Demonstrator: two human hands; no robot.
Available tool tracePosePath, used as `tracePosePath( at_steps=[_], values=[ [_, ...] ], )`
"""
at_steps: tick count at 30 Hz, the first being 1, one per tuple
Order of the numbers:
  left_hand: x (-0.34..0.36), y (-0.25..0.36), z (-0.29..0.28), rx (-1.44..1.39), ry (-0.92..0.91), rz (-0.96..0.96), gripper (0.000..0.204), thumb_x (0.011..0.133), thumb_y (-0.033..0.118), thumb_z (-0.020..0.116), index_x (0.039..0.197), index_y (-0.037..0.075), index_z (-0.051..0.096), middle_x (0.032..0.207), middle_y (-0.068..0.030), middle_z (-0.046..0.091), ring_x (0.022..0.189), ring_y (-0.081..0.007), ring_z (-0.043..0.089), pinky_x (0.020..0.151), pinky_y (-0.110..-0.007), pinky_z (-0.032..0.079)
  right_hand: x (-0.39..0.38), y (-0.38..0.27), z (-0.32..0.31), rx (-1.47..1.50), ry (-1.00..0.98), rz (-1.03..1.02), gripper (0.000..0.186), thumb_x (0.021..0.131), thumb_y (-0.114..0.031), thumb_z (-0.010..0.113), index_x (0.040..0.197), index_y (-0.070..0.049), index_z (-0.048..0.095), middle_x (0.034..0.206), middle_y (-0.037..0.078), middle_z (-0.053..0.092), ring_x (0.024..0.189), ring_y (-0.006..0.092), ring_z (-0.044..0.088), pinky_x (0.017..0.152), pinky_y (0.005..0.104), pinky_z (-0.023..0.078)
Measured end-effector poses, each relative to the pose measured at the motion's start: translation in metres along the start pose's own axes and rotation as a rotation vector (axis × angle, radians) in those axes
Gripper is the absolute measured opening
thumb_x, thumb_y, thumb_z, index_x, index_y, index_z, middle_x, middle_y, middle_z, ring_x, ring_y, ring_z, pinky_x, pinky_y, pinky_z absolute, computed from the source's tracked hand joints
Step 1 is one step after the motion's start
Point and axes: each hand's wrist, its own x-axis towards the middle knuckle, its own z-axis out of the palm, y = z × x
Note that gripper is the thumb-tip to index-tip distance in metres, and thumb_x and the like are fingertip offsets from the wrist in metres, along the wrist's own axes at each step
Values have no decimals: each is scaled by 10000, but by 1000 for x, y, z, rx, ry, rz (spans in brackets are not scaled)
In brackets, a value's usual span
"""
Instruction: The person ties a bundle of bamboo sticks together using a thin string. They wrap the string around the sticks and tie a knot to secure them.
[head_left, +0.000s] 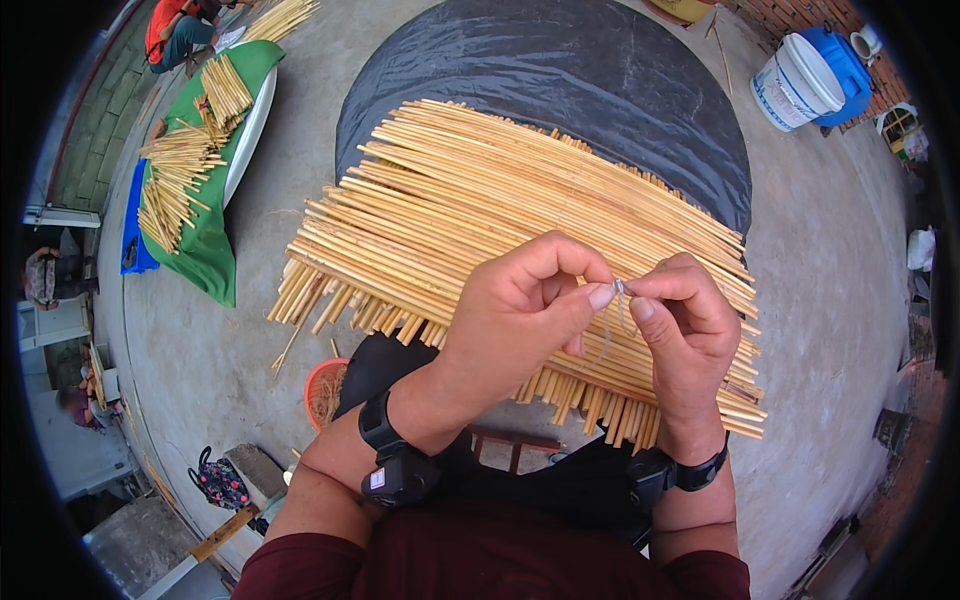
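Note:
A thin whitish string [619,288] is pinched between my two hands, above a broad mat-like layer of straw-coloured sticks [540,190]. My left hand [520,315] grips it with thumb and index finger. From the right, the thumb and fingertips of my right hand [690,325] close on the same string, almost touching the left thumb. A small bunched loop shows between the fingertips, and a loose strand hangs below it over the sticks. Whether a knot is tied there is too small to tell. The sticks lie side by side, with more of them underneath, their ends uneven.
A round surface under black sheeting [520,50] carries the sticks. At left, a green cloth [215,250] holds more sticks. An orange basket [318,390] with fibres stands by my left arm. A white bucket [795,85] and blue container [848,72] stand back right. Other people sit at left.

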Motion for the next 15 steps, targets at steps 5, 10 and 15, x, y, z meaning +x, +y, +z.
tracePosePath(
  at_steps=[5,10,15],
  values=[
    [0,-1,2,-62,33,-16,52,891,-13,559,943,-6,553,944,-90,597,582,-71,554,524,-199,479,0,-1,-1,-11,-19,28,80,809,48,649,872,-1,651,795,43,587,726,110,544,660,226,425],
    [2,0,3,0,40,-50,40,898,-20,523,928,-3,544,945,-99,604,563,-74,551,507,-197,471,-1,-1,1,112,-79,19,80,811,46,651,874,-3,653,795,38,586,733,102,542,675,221,425],
    [-1,5,4,-84,36,-69,43,904,-16,510,937,0,533,867,-94,619,533,-83,550,478,-200,463,-2,-1,1,172,59,61,88,813,49,648,886,0,655,793,26,582,734,86,531,683,218,422]
  ],
)
